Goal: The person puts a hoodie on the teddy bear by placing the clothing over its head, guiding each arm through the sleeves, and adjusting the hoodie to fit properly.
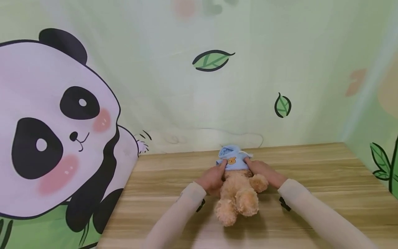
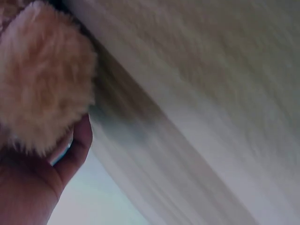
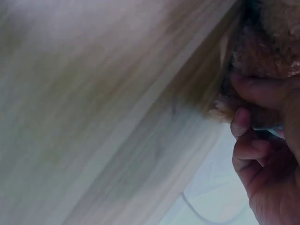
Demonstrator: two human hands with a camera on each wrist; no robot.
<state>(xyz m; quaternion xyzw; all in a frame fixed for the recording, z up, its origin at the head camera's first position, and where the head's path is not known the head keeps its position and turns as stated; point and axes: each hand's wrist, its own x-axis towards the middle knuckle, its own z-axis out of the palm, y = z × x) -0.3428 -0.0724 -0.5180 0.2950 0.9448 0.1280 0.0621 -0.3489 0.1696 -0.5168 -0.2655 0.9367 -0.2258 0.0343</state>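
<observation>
A tan plush teddy bear (image 1: 235, 188) lies on the wooden table, legs toward me. Its small light-blue hoodie (image 1: 237, 162), with a bear face on the front, is at the far end, hood opening away from me; the bear's head is hidden. My left hand (image 1: 212, 178) grips the hoodie's left side, thumb on top. On the right side, my right hand (image 1: 267, 173) pinches the hoodie between thumb and fingers. Close to the left fingers in the left wrist view is a fluffy limb (image 2: 47, 77). Tan fur (image 3: 267, 49) lies against the right thumb in the right wrist view.
The wood-grain table (image 1: 168, 173) ends at a pale green cloth backdrop (image 1: 155, 86) just beyond the hoodie. A large printed panda (image 1: 93, 69) covers the cloth at left. Dark wrist straps (image 1: 284, 204) show under both sleeves.
</observation>
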